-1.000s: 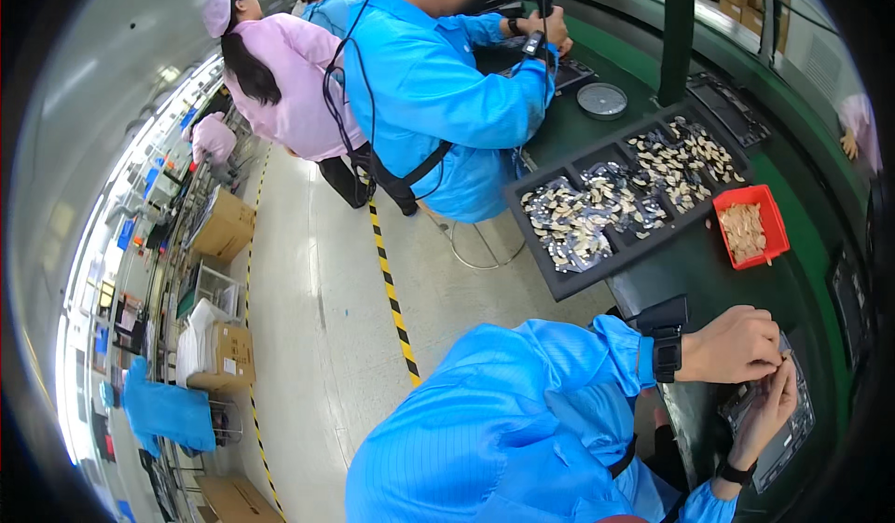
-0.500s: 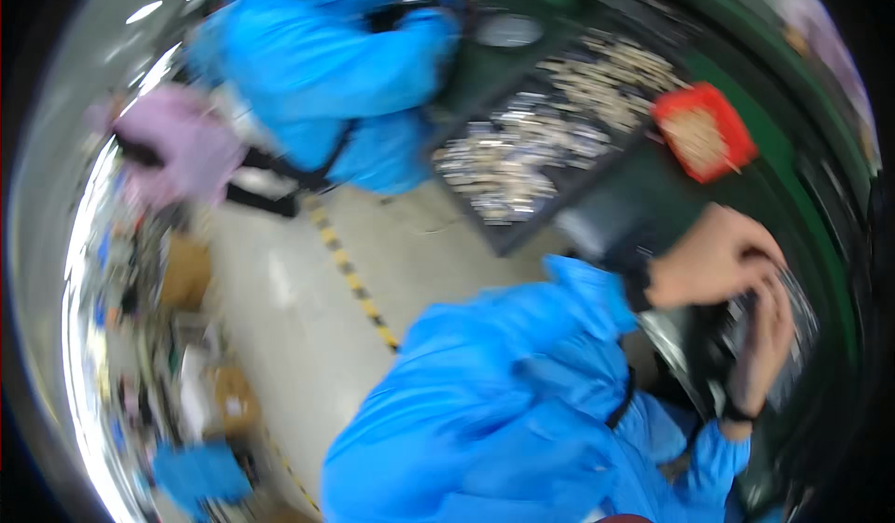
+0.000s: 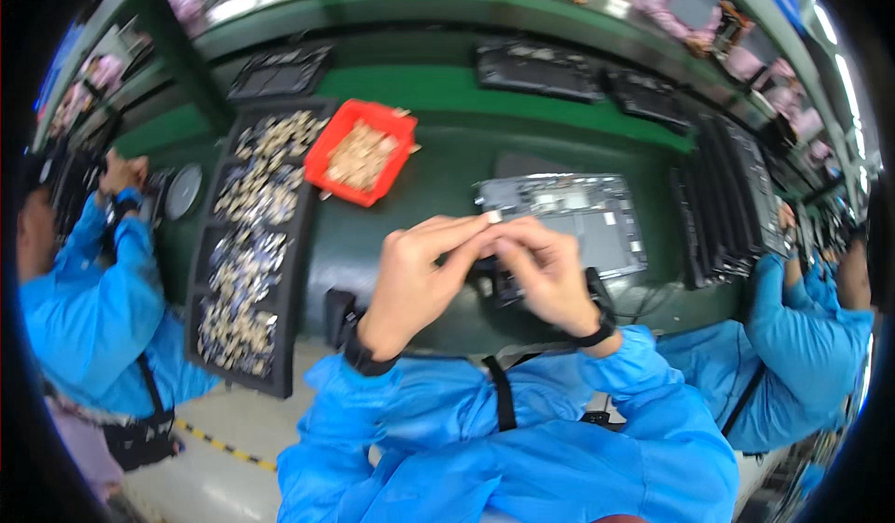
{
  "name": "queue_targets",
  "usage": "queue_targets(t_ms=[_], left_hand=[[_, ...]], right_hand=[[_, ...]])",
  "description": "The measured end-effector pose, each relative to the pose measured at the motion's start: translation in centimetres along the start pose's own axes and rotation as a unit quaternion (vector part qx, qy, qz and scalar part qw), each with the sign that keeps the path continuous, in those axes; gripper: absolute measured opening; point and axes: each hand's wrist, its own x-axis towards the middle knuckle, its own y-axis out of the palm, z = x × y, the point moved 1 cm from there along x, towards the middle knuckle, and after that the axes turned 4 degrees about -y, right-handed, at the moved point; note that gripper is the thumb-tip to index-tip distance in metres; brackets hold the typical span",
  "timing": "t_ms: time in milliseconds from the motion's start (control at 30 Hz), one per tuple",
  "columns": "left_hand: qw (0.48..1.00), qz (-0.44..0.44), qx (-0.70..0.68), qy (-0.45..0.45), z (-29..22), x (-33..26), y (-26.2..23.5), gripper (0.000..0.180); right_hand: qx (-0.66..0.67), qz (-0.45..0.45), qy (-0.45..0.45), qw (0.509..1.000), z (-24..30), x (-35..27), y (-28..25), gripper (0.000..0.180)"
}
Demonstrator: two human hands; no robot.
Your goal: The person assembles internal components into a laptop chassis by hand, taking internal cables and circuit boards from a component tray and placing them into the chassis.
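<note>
One small whitish squarish piece (image 3: 494, 216) is pinched by my left hand (image 3: 410, 276) and right hand (image 3: 552, 276); probably light, best held by edges.

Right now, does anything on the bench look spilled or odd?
Slightly. At the red plastic bin, a few small tan pieces sit at the rim, apart from the tan heap inside, so they look stray. Blur hides whether any fell outside. Nothing else stands out.

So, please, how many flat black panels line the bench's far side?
3: one flat black panel upper left, another right of centre, a third beside it; more may be hidden.
</note>
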Motion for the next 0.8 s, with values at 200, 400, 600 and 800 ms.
queue_targets(t_ms=[200,400,600,800], left_hand=[[1.0,-0.013,0.024,0.012,0.0,0.2,0.0,0.021],[0.989,-0.04,0.112,0.086,0.6,0.1,-0.3,0.023],[0.965,-0.06,0.202,0.155,0.1,0.3,-1.0,0.015],[0.949,-0.141,0.283,0.0,4.6,4.8,-4.9,0.02]], right_hand=[[0.073,-0.011,0.047,0.996,0.5,0.6,0.1,0.019],[0.003,-0.018,0.028,0.999,0.8,0.9,0.3,0.02],[-0.074,0.001,-0.024,0.997,0.6,1.4,0.8,0.016],[0.078,0.015,0.139,0.987,0.6,3.8,0.6,0.02]])
